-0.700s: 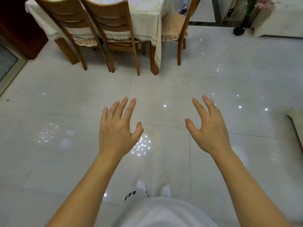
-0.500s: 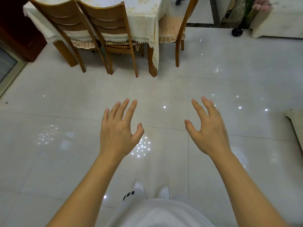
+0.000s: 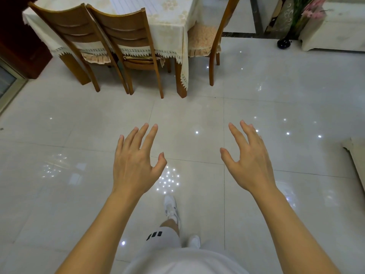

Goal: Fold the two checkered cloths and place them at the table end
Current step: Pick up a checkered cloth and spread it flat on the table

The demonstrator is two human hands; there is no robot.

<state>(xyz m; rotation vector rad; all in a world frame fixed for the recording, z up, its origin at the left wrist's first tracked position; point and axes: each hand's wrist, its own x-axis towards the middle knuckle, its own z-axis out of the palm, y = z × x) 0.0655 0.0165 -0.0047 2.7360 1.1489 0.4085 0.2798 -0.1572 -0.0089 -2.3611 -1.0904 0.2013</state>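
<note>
Table edge lies well ahead across bare floor; both hands' grips spread.

A home dining room: clothed table, wooden chairs, glossy tiled floor

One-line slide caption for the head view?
Both hands, left hand and right hand, open and empty above the tiled floor, facing the dining table.

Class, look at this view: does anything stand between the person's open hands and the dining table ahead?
Partly. Two wooden chairs line the table's near side; bare floor leads to its corner. Both the left hand and right hand hold nothing. No checkered cloths show.
</note>
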